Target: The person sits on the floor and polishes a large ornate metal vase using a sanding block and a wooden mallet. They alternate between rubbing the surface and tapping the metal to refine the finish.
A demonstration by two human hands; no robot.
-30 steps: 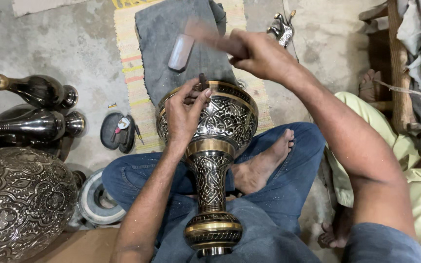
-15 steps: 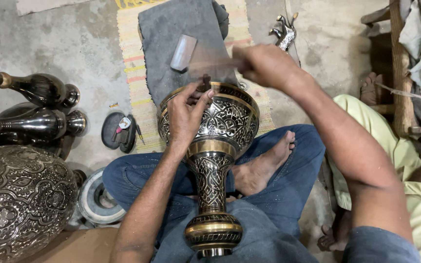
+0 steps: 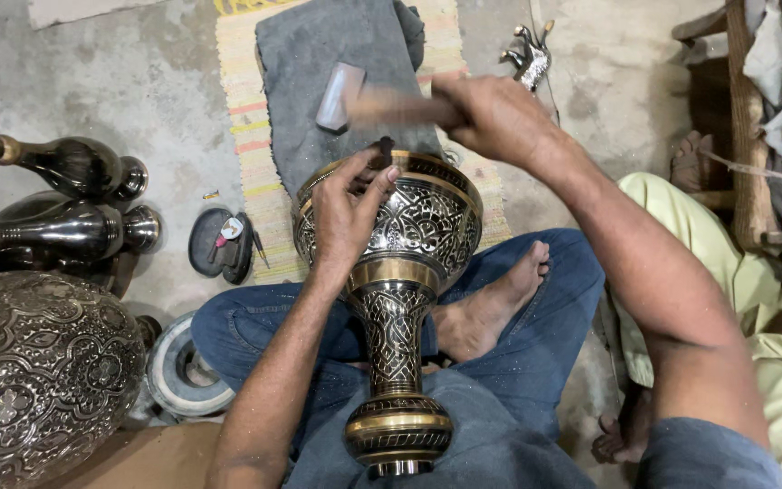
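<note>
**Chisel on the vase rim, hammer raised**

The left hand [image 3: 348,210] pinches a small dark chisel [image 3: 384,148] between thumb and fingertips, its tip set against the upper rim of the vase [image 3: 400,272]. The rest of that hand lies on the vase's bulging, engraved body. The right hand [image 3: 492,116] is closed tight round the handle of a hammer [image 3: 341,95], whose blurred grey head hangs above and to the left of the chisel, apart from it.

The vase is brass and black, patterned all over. It lies along the person's lap, mouth pointing away, narrow stem and ringed foot towards the camera, resting on blue jeans between crossed legs. A bare foot [image 3: 486,303] lies just right of the stem.

Beyond the mouth of the vase a grey cloth [image 3: 319,54] lies on a striped mat [image 3: 246,127]; the hammer head shows against it. A small metal piece [image 3: 529,56] lies on the floor above the right hand.

To the left, two dark long-necked vases [image 3: 65,195] lie on their sides on the concrete. A large engraved pot [image 3: 38,371] fills the lower left corner, with a round white disc [image 3: 183,376] beside it. A small black case [image 3: 219,244] with a red and white tag sits open near the left knee.

At the right edge, another person in yellow-green cloth [image 3: 771,299] sits near a wooden frame [image 3: 746,127].
</note>
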